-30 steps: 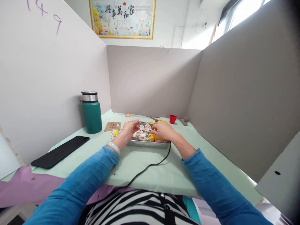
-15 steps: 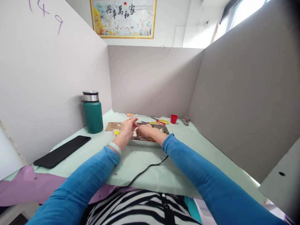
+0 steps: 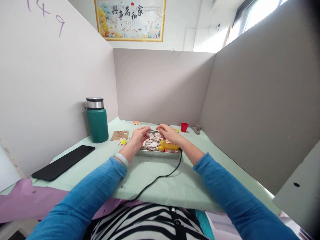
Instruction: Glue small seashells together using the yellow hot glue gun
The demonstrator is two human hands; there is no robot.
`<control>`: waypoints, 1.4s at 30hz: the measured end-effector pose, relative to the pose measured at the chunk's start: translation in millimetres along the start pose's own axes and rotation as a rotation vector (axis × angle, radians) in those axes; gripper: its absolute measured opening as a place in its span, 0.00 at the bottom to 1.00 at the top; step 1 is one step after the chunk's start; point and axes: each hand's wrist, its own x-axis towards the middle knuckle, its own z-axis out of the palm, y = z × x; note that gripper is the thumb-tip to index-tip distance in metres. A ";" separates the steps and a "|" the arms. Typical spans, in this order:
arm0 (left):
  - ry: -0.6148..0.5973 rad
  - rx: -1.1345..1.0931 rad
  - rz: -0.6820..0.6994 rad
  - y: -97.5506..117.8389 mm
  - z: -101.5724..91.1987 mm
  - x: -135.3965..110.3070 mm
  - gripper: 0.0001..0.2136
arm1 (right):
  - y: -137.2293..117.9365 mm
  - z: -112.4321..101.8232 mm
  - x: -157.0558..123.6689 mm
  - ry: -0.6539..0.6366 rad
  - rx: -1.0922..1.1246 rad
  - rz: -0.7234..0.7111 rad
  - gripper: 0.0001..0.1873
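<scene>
A metal tray (image 3: 156, 153) filled with shells (image 3: 150, 142) lies in front of me. On the shells rests a yellow glue gun (image 3: 168, 146), its black cord running off the tray's right end. My left hand (image 3: 139, 137) is above the tray's left end, fingertips pinched together; something small and pale seems to be at their tips, too small to name. My right hand (image 3: 170, 133) hovers over the tray's far right, its fingers bent and thumb tucked in close. Whatever it may hold is hidden. A small gap separates the two hands.
Left of the tray are a brown card (image 3: 119, 135) and a flower-shaped piece (image 3: 122, 142). Farther left stand a green bottle (image 3: 97, 125) and a black flat case (image 3: 63, 162). A red cup (image 3: 184, 127) and a grey lump (image 3: 196, 129) sit behind, near the partition (image 3: 165, 86).
My right hand has lifted from the shells and moved up and right, uncovering the glue gun and shells. The left hand stays nearly where it was, still pinching.
</scene>
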 end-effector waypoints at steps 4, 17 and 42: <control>-0.092 0.057 -0.050 -5.4 2.5 -2.9 0.13 | -0.8 0.2 -18.7 0.118 0.365 0.071 0.11; -0.215 0.149 -0.076 -9.5 7.9 -8.9 0.13 | 1.4 17.6 -29.3 0.314 0.224 -0.077 0.11; -0.198 0.349 0.041 -10.0 11.7 -11.2 0.16 | 6.7 20.9 -30.4 0.332 -0.043 -0.174 0.08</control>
